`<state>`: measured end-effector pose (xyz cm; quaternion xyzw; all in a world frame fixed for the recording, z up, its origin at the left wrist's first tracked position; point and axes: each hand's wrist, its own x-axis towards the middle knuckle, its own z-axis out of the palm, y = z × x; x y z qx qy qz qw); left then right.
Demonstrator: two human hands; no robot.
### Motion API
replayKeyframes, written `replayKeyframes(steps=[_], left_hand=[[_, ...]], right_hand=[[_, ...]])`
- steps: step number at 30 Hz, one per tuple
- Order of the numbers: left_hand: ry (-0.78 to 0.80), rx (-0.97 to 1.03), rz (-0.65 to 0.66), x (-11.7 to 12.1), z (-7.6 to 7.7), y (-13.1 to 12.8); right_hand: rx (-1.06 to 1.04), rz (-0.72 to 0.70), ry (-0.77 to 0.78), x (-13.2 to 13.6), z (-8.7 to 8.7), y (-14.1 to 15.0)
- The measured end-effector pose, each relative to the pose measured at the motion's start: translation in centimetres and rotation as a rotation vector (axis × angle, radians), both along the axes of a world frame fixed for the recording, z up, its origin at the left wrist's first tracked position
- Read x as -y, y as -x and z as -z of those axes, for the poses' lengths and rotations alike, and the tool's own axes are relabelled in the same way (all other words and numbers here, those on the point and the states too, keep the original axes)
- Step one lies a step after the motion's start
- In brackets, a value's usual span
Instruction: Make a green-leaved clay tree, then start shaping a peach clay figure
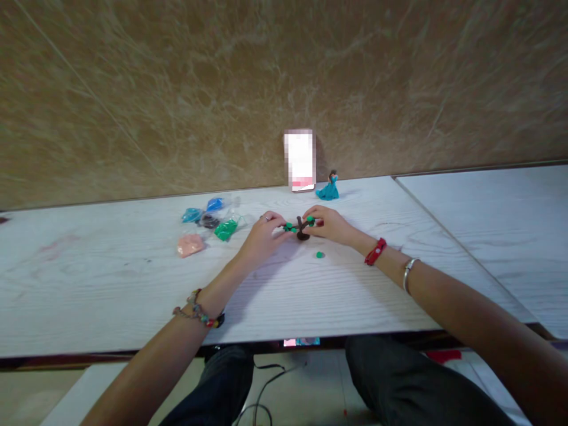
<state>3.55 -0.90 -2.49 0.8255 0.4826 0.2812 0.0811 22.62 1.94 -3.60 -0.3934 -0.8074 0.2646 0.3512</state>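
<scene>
The left hand (261, 242) pinches the tips of one branch of a small brown tree (302, 228) dotted with green, and the right hand (332, 227) has its grip closed on a green-tipped branch opposite. The tree is between the two grips, its round base low over the counter (284, 302) — whether it touches the top, I cannot tell.

Just on the near side of the right grip lies a green dot (319, 255). Beyond that grip, near the wall (222, 106), stands a doll (329, 187) in a blue dress; beside it, straight out past the tree, a phone (302, 160) leans upright, its screen blurred.

Out to the left of the left grip is a loose group of bags: teal (191, 215), blue (215, 205), dark (209, 221) and green (226, 230), with a peach bag (190, 245) on the near side. A red band (376, 251) circles the right wrist.
</scene>
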Motion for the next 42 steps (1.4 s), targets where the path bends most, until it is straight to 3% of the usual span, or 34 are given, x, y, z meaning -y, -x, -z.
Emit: replayKeyframes(steps=[18,26,29,32,34,37,42], left_hand=[[-0.109,-0.110,0.117,-0.9,0.0,0.0],[-0.022,-0.113,0.109,-0.7,-0.3,0.3],[0.029,-0.088,0.096,-0.7,-0.5,0.4],[0.063,-0.048,0.076,-0.7,-0.6,0.6],[0.084,-0.013,0.072,-0.6,-0.6,0.7],[0.118,0.066,0.073,-0.6,-0.6,1.0],[0.147,0.163,0.055,-0.8,-0.3,1.4]], right_hand=[[-0.013,-0.027,-0.025,-0.6,0.5,0.1],[-0.024,-0.048,0.025,-0.5,0.6,0.1],[-0.007,-0.030,-0.009,-0.2,-0.2,-0.7],[0.099,0.028,-0.187,0.9,-2.5,-2.2],[0.251,-0.030,-0.303,2.1,-4.4,-3.1],[0.477,-0.282,-0.259,3.6,-6.1,-3.3],[0.624,-0.392,-0.250,4.1,-4.7,-2.1]])
